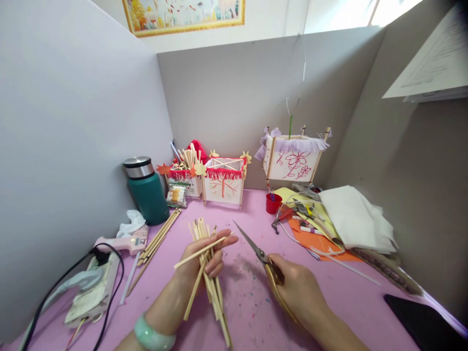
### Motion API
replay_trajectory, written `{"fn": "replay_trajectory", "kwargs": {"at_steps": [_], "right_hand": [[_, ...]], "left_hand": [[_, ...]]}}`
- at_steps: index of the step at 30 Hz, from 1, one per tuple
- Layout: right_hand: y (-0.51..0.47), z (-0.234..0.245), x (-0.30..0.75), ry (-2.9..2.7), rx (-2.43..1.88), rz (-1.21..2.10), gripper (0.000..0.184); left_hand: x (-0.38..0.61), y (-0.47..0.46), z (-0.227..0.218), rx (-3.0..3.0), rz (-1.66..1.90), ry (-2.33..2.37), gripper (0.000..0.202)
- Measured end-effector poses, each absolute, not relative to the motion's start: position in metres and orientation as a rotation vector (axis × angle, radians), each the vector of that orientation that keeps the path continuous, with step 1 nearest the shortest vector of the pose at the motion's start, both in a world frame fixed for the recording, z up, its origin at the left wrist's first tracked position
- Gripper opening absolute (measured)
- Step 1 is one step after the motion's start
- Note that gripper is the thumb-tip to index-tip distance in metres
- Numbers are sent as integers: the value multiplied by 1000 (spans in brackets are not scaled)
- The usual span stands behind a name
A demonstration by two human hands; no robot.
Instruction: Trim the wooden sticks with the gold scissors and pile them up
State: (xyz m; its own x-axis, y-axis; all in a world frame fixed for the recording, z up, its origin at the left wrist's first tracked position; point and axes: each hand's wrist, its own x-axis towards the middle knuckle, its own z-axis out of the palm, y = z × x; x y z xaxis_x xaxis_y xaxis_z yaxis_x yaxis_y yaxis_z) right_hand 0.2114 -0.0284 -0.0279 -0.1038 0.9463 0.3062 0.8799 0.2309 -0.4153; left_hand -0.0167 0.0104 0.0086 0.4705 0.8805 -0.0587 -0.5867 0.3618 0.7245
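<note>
My left hand (pixel 204 253) is closed around a loose bundle of thin wooden sticks (pixel 215 297) above the table. One stick lies crosswise over its fingers, with its end near the fingertips. A green bangle (pixel 153 332) circles the left wrist. To the right, my right hand (pixel 296 285) grips a pair of scissors (pixel 274 278) by the gold-coloured handles. The blades (pixel 250 239) look closed together and point up and left, just apart from the left fingertips.
Longer sticks (pixel 157 239), a glue gun (pixel 126 241), a power strip (pixel 93 287) and a green bottle (pixel 146 192) stand or lie left. Paper lanterns (pixel 224 187) stand behind. Right are a red cup (pixel 273 204), white cloth or paper (pixel 354 219) and a black phone-like slab (pixel 424 321).
</note>
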Motion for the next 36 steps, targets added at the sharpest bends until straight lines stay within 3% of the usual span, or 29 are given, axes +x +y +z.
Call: {"fn": "replay_trajectory", "kwargs": {"at_steps": [6, 12, 21, 27, 36], "right_hand": [[-30, -29, 210, -2034, -1663, 159, 19], [-30, -27, 210, -2021, -1649, 147, 19], [-32, -26, 209, -1991, -1598, 139, 20], [-31, -26, 208, -1986, -1599, 136, 22], [-31, -26, 211, -1949, -1580, 124, 22]], "left_hand": [[-15, 7, 7, 672, 1002, 472, 47], [-8, 8, 7, 690, 1099, 658, 15], [-10, 7, 4, 840, 1014, 714, 25], [-9, 3, 13, 883, 1047, 724, 57], [-1, -1, 2, 986, 878, 709, 36]]}}
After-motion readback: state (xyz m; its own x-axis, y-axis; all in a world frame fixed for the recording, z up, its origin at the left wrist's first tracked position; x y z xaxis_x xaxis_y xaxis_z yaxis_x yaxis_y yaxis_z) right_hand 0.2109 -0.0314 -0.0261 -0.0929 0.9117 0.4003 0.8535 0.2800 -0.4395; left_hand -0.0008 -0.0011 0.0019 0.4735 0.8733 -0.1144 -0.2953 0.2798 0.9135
